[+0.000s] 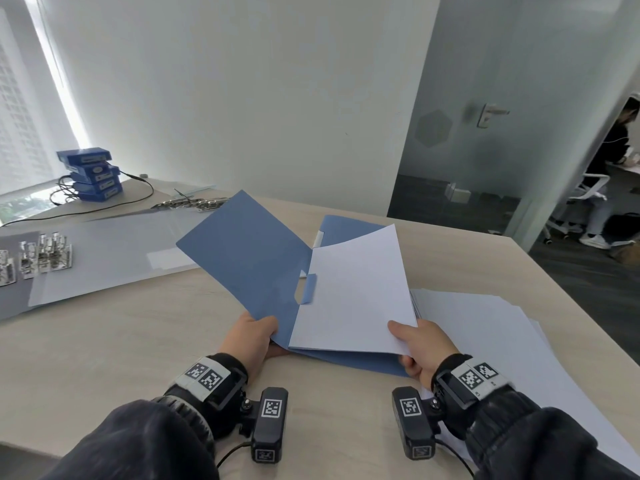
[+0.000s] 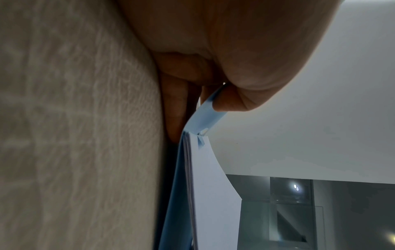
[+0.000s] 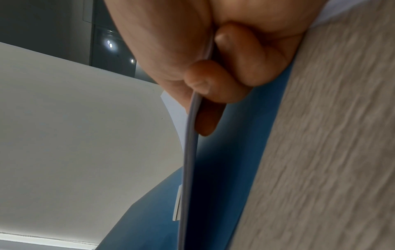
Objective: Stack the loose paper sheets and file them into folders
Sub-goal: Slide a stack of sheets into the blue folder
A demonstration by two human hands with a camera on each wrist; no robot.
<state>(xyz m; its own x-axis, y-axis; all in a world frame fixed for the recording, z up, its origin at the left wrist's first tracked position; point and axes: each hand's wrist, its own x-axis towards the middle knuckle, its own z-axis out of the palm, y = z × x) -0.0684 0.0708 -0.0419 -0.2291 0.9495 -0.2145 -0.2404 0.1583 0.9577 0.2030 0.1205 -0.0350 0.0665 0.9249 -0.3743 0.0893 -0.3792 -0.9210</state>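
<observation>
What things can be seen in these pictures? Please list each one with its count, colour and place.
folder: one, blue, open at table centre, front cover lifted
sheets in the folder: one thin stack, white, over the folder's right half
loose paper sheets: one spread pile, white, right of the folder
table: one, light wood
small boxes: one stack, blue, far left
metal clips: several, silver, left edge
clear sleeves: a few, translucent, left of the folder
cable: one, black, near the boxes
glass door: one, frosted, right background
left hand: pinches the folder cover's bottom edge
right hand: pinches the white stack's lower right corner
</observation>
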